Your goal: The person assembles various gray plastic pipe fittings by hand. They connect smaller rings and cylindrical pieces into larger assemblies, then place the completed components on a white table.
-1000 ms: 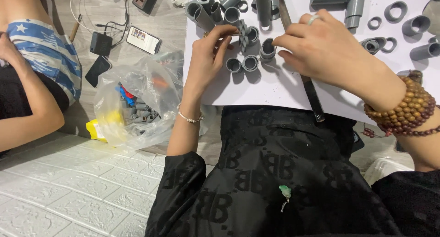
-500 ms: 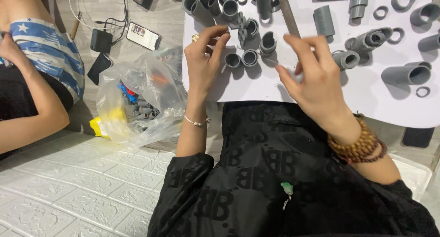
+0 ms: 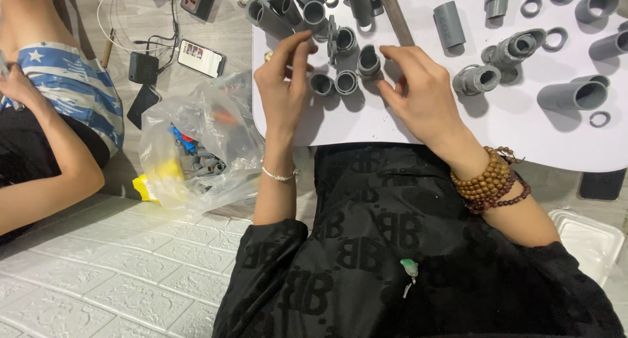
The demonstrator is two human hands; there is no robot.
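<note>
Two hands work at the white table (image 3: 458, 132): the left hand (image 3: 284, 83) and the right hand (image 3: 418, 93). Between them lie three short grey pipe couplings (image 3: 345, 82). Farther right lie four flat grey rings (image 3: 599, 119) and two larger grey pipe sleeves (image 3: 572, 96). The right wrist wears two strings of brown wooden beads (image 3: 487, 180); the left wrist wears one thin silver bracelet (image 3: 280, 175). On the floor are one clear plastic bag (image 3: 190, 148) of parts and two phones (image 3: 201, 57)
</note>
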